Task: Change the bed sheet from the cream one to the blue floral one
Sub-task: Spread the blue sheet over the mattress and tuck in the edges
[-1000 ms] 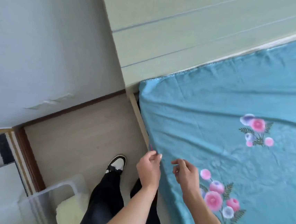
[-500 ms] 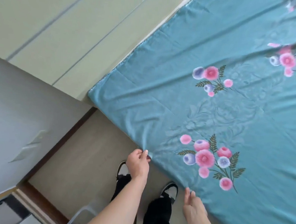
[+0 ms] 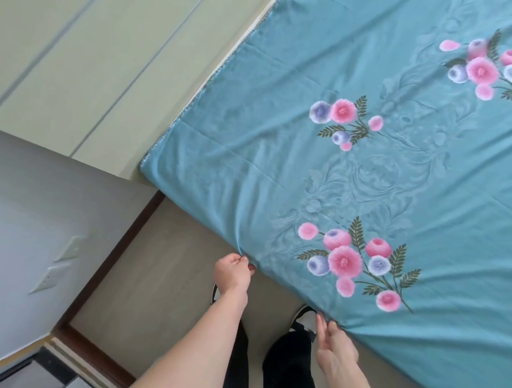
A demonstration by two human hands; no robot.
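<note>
1. blue floral sheet (image 3: 375, 174) lies spread over the bed, near edge hanging at the person's legs; no cream sheet in view.
2. left hand (image 3: 232, 272) pinches a small fold of the near edge. right hand (image 3: 335, 345) is further right on the same edge, fingers straight and pressed together against the cloth; whether it pinches, cannot tell.
3. risk: uneven pull from the two hands likely drags the sheet off the far-left edge by the green wall (image 3: 74, 51), skewing the print.
4. risk: thin pinch may slip, fold springs back, creases stay.
5. risk: shoe (image 3: 303, 317) sits just under the hanging edge, could trap it.
6. no brand, label or readable writing.
</note>
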